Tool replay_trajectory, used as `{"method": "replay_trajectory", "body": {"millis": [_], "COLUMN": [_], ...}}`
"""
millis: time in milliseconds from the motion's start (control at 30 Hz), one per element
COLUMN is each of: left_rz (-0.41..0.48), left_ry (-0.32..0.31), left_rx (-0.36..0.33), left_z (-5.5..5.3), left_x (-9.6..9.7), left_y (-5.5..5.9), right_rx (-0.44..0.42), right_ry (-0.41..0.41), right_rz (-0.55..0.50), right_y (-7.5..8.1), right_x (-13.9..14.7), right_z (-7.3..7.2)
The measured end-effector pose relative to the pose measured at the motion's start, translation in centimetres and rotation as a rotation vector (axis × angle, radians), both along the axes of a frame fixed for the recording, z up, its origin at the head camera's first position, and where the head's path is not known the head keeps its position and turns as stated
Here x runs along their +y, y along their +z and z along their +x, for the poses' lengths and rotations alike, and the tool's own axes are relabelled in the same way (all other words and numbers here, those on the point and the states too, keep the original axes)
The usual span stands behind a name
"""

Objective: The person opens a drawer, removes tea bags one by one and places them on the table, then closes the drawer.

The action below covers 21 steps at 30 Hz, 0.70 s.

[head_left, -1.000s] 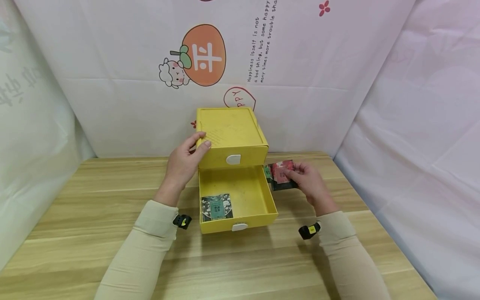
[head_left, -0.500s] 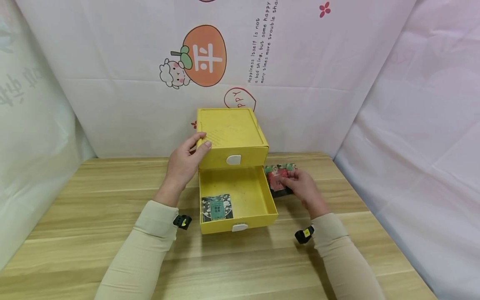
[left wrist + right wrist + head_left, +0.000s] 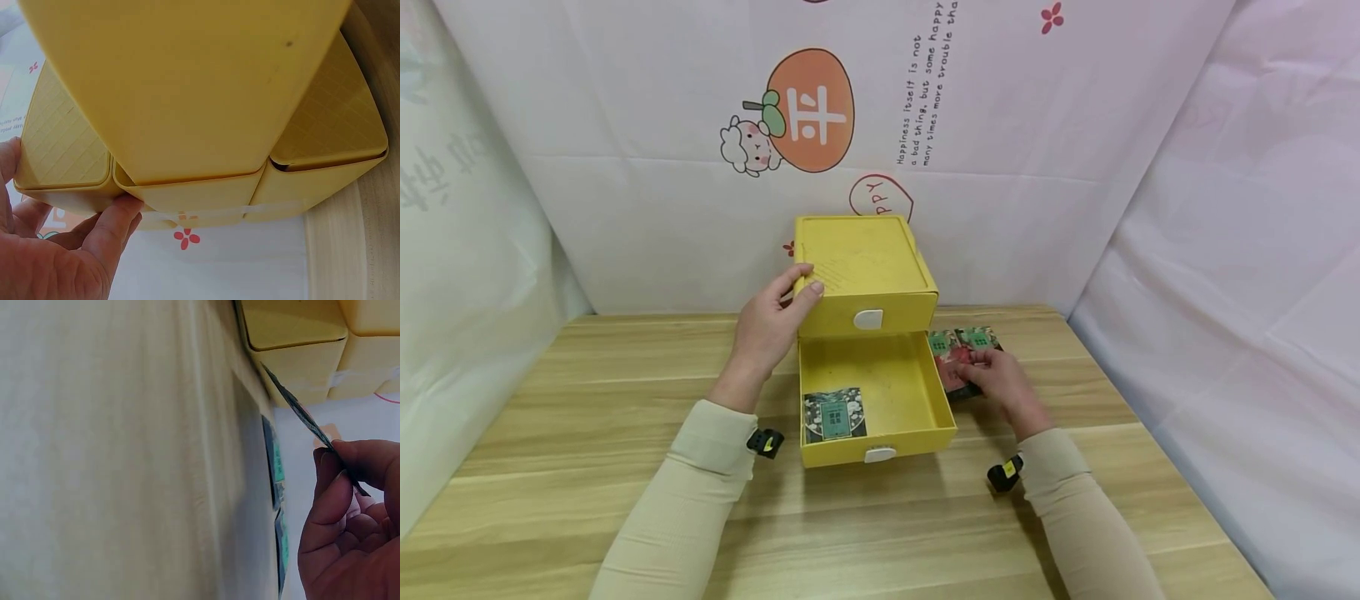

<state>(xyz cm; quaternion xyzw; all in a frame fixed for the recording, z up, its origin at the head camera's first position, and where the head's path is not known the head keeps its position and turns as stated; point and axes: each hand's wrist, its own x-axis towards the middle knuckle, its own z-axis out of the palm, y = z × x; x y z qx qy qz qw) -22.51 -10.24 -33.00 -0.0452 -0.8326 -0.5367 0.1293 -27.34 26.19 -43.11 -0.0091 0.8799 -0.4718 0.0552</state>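
My left hand holds the upper left corner of a yellow two-drawer storage box, thumb and fingertips against it. In the left wrist view those fingers touch the box's side. The lower drawer is pulled out, and a flat square sachet with a green label lies in its front left corner. Right of the drawer, my right hand pinches a red and black sachet between thumb and fingers. The right wrist view shows this thin sachet edge-on, tilted above the table.
Two more green-labelled sachets, one of them the far sachet, lie on the wooden table right of the box. The upper drawer is closed. A printed white cloth hangs behind, with white cloth at both sides.
My right hand has moved left and slightly toward me with the red sachet, uncovering the green-labelled sachets behind it. The left hand, box and drawer have stayed put.
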Motion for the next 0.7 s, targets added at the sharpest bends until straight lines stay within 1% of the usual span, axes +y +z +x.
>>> {"method": "replay_trajectory", "body": {"millis": [167, 267, 500, 700], "left_rz": [0.0, -0.004, -0.008, -0.002], "left_ry": [0.0, 0.004, 0.008, 0.005], "left_rx": [0.0, 0.004, 0.011, 0.01], "left_z": [-0.1, -0.2, -0.2, -0.1], "left_x": [0.0, 0.0, 0.0, 0.1], "left_y": [0.0, 0.0, 0.0, 0.0], "right_rx": [-0.003, 0.009, 0.024, 0.03], "right_ry": [-0.006, -0.008, -0.024, -0.01], "right_rz": [0.022, 0.049, 0.177, 0.317], "right_y": [-0.6, -0.8, -1.2, -1.2], "right_x": [0.0, 0.0, 0.1, 0.2], "right_z": [-0.1, -0.2, -0.4, -0.3]}}
